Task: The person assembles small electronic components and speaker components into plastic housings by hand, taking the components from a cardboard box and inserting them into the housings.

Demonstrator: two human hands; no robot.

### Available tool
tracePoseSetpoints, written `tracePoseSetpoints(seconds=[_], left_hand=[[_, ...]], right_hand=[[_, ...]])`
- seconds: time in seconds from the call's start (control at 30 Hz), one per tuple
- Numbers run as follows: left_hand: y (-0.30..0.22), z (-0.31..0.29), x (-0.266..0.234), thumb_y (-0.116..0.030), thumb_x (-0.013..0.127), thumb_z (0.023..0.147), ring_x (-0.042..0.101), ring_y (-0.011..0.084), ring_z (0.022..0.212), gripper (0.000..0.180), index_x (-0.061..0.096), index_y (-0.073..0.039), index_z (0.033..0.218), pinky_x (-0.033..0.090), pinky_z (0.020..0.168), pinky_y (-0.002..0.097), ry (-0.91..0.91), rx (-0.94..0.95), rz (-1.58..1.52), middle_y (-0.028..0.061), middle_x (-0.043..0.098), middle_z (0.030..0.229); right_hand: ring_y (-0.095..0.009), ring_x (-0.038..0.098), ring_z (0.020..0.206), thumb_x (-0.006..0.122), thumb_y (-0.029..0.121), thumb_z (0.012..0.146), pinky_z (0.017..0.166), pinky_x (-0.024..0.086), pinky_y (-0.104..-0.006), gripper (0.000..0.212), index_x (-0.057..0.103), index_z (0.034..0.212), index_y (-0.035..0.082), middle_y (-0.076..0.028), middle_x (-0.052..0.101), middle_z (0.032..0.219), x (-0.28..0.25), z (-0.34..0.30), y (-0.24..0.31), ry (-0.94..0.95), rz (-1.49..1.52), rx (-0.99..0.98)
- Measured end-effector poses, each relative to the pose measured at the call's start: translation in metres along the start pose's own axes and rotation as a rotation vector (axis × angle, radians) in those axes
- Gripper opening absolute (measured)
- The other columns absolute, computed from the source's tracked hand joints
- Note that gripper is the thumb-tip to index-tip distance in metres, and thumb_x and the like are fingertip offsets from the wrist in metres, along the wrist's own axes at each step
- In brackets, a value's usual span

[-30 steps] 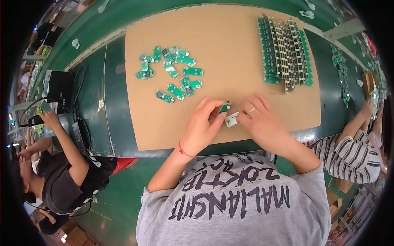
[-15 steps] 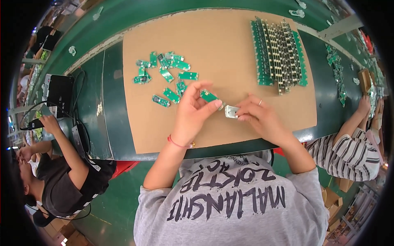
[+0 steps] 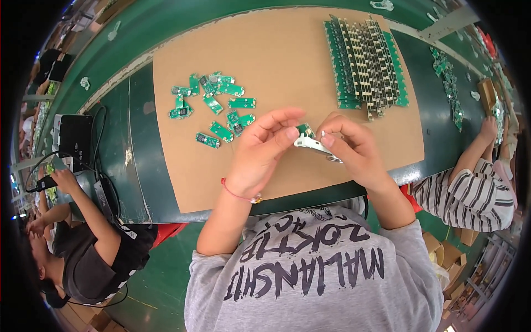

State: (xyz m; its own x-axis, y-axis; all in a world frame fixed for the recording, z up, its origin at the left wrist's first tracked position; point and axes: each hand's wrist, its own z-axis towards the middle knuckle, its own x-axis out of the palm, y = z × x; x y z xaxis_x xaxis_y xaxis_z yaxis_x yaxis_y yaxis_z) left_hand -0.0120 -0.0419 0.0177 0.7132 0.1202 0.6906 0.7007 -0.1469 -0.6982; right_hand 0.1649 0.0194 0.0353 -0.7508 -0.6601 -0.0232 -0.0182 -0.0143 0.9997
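In front of me a small green circuit board (image 3: 305, 129) meets a white plastic housing (image 3: 311, 144), partly hidden behind it. My left hand (image 3: 264, 148) is closed at the board's end, thumb and fingers pinching. The housing is gripped by my right hand (image 3: 357, 148), its thumb and index finger bent over the right end. A tiny white bit shows between those fingertips; what it belongs to I cannot make out. On the brown cardboard (image 3: 265, 55), loose green boards (image 3: 221, 130) lie scattered to the left of my hands.
Upright rows of joined circuit boards (image 3: 365, 66) stand at the cardboard's back right. A black box with cables (image 3: 74, 135) sits on the green table to the left. Co-workers sit on both sides, one in a black shirt (image 3: 83, 249), one in stripes (image 3: 470, 193). More board strips (image 3: 451, 91) lie far right.
My hands have come together, bringing the board and the white housing into contact. The housing has turned and shows its side. The whole view has shifted slightly.
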Motion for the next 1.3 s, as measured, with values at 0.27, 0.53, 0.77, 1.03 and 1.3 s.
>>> tracePoseSetpoints(seconds=[0.27,0.53,0.77,1.03,1.3], left_hand=[[-0.024,-0.012,-0.012,0.004,0.06,0.081,0.052,0.0077,0.086,0.029,0.063,-0.003,0.109,0.043,0.074,0.0208,0.182,0.007,0.487,0.0015,0.054,0.094],[0.003,-0.009,0.01,0.006,0.066,0.071,0.054,0.0153,0.082,0.024,0.067,-0.006,0.091,0.046,0.068,0.0271,0.003,0.67,0.844,0.0055,0.052,0.09],[0.012,-0.014,0.019,0.014,0.062,0.07,0.055,0.013,0.069,0.031,0.066,-0.004,0.095,0.043,0.052,0.0222,-0.075,0.905,0.999,0.0063,0.054,0.089],[0.013,-0.014,0.013,0.014,0.062,0.064,0.056,0.0155,0.069,0.037,0.067,-0.002,0.097,0.046,0.051,0.0253,-0.046,1.065,1.127,0.0076,0.057,0.087],[0.014,-0.013,0.012,0.012,0.063,0.057,0.058,0.0195,0.07,0.041,0.067,-0.003,0.096,0.047,0.052,0.0262,-0.061,1.126,1.181,0.0086,0.058,0.085]], right_hand=[[-0.009,0.048,0.067,0.059,0.005,0.083,0.055,0.037,-0.0239,0.006,0.059,0.081,0.0,-0.003,0.055,0.074,0.001,-0.004,0.013,0.045,-0.086,-0.042],[-0.009,0.047,0.062,0.061,0.004,0.08,0.054,0.037,-0.0235,0.008,0.056,0.075,0.001,-0.002,0.053,0.07,0.011,-0.007,0.026,-0.009,-0.077,-0.055],[-0.012,0.048,0.06,0.063,0.003,0.077,0.054,0.037,-0.0255,0.01,0.054,0.073,0.002,-0.003,0.052,0.068,0.015,-0.007,0.028,-0.047,-0.214,-0.142],[-0.015,0.048,0.058,0.064,0.003,0.072,0.062,0.036,-0.0281,0.01,0.053,0.071,0.005,-0.003,0.051,0.064,0.012,-0.007,0.028,-0.043,-0.36,-0.207],[-0.013,0.047,0.057,0.062,0.002,0.075,0.053,0.037,-0.0265,0.008,0.054,0.073,0.003,-0.003,0.051,0.065,0.012,-0.007,0.029,-0.03,-0.325,-0.16]])
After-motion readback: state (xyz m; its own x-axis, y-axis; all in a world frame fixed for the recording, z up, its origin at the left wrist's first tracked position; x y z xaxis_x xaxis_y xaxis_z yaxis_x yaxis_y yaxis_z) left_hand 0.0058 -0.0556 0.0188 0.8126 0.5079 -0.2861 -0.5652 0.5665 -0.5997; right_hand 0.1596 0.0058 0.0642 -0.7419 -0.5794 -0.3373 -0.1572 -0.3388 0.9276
